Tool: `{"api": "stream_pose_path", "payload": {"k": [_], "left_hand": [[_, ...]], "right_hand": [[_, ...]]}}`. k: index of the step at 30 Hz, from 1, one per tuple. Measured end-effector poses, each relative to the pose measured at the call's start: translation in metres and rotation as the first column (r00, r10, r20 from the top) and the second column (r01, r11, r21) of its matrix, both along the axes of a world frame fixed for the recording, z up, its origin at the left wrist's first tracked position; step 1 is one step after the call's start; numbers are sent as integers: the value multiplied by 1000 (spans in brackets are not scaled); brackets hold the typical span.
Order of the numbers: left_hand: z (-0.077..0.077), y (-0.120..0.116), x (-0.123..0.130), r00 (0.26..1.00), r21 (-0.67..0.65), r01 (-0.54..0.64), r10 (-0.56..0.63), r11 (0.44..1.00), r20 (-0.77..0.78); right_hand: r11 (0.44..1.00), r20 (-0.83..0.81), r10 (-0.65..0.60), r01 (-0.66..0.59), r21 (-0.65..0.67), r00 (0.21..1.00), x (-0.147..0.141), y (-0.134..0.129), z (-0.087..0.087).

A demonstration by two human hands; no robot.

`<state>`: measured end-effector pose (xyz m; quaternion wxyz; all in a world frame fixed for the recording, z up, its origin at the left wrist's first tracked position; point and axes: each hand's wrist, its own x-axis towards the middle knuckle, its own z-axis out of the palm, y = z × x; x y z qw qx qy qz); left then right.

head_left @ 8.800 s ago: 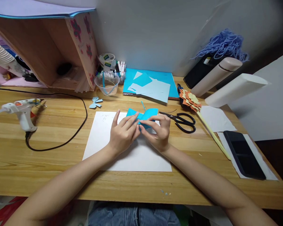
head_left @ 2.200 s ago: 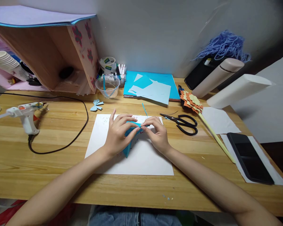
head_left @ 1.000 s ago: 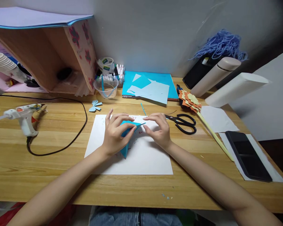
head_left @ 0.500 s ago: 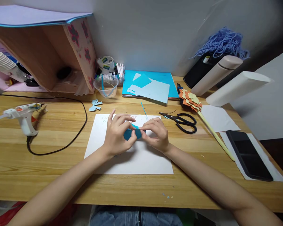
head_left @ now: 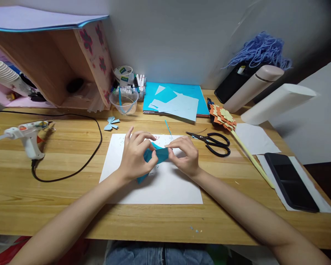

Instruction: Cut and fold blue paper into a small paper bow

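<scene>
A folded piece of blue paper (head_left: 162, 155) is held above a white sheet (head_left: 171, 187) on the wooden table. My left hand (head_left: 138, 152) pinches its left part between thumb and index finger, the other fingers raised. At the paper's right end, my right hand (head_left: 185, 154) grips the edge with thumb and fingertips. One blue corner pokes out below my left palm; part of the paper is hidden behind that hand. Beyond the white sheet lie a thin blue strip (head_left: 168, 127) and a light blue paper bow (head_left: 111, 123).
Black-handled scissors (head_left: 217, 142) lie to the right, beside a paper flower (head_left: 223, 117) on a yellow stem. A glue gun (head_left: 30, 138) with its looping cord is at left. Behind are a plastic cup (head_left: 124, 101) and a blue folder (head_left: 202, 105); a phone (head_left: 291, 182) rests far right.
The blue paper has been turned and spread, so more of its face shows and a corner now hangs below my left hand. Both hands have shifted slightly apart, still pinching it.
</scene>
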<state>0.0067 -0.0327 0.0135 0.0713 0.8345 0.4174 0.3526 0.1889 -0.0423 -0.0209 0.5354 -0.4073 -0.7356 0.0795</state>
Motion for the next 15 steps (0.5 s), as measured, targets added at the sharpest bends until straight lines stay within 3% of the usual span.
{"api": "stream_pose_path", "payload": {"k": [10, 12, 15], "left_hand": [[-3, 4, -2, 998, 58, -55, 54, 997, 21], [-3, 4, -2, 998, 77, -51, 49, 996, 28], [-4, 6, -5, 1000, 143, -17, 14, 990, 23]], "right_hand": [[975, -104, -215, 206, -87, 971, 8, 7, -5], [962, -190, -217, 176, -211, 958, 9, 10, -7], [900, -378, -161, -22, -436, 912, 11, 17, -13]]}}
